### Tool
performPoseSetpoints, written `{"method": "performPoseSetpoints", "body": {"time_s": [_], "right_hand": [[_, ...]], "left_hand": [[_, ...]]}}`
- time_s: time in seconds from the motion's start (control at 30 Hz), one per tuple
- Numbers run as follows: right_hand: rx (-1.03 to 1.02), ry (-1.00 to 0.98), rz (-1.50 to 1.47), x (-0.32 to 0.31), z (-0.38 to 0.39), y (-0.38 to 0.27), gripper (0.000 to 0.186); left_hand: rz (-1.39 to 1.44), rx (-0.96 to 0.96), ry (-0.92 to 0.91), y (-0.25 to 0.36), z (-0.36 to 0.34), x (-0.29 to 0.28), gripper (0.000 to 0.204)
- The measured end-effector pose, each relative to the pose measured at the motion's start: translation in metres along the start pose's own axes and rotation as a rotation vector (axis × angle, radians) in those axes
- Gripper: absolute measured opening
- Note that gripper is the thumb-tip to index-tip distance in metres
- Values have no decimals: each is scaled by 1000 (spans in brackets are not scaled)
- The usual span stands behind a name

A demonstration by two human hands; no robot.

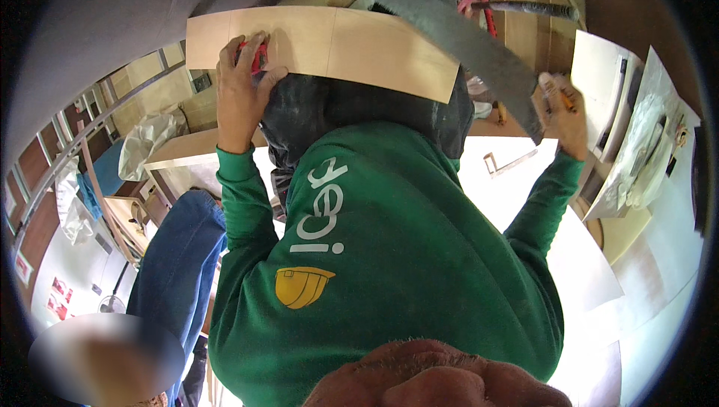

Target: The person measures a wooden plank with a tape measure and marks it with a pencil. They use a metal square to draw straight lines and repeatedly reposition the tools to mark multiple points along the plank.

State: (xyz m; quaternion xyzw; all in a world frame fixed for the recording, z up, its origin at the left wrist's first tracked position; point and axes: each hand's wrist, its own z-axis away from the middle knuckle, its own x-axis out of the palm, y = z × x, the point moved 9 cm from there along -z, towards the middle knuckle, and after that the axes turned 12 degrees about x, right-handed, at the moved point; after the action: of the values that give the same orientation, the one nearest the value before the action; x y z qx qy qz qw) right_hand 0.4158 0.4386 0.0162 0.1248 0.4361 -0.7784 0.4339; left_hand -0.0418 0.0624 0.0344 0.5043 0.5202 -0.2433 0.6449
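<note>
A thin light wood board [299,36] lies across my lap, with faint cross lines on it. My left hand [246,70] rests at its left part, fingers curled round a small red and black tape measure [259,56], partly hidden. On the right, my right hand [562,107] is closed at the wide end of a handsaw [457,40], whose handle is mostly hidden. Its long dark blade slants up and left, passing over the board's far right part. An orange pencil-like stick [568,101] also shows between the right fingers.
At the left stands another person in blue jeans [176,257], near wood pieces and plastic sheeting [153,141]. White panels and a clear plastic bag [648,160] are at the right. A dark rod [528,8] sticks out beyond the blade.
</note>
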Motion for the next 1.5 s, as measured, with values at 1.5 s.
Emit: {"method": "performPoseSetpoints", "body": {"time_s": [1.5], "right_hand": [[-275,-454,400,88,3,-38,37]], "left_hand": [[1762,-1190,28,63,123,139,45]]}}
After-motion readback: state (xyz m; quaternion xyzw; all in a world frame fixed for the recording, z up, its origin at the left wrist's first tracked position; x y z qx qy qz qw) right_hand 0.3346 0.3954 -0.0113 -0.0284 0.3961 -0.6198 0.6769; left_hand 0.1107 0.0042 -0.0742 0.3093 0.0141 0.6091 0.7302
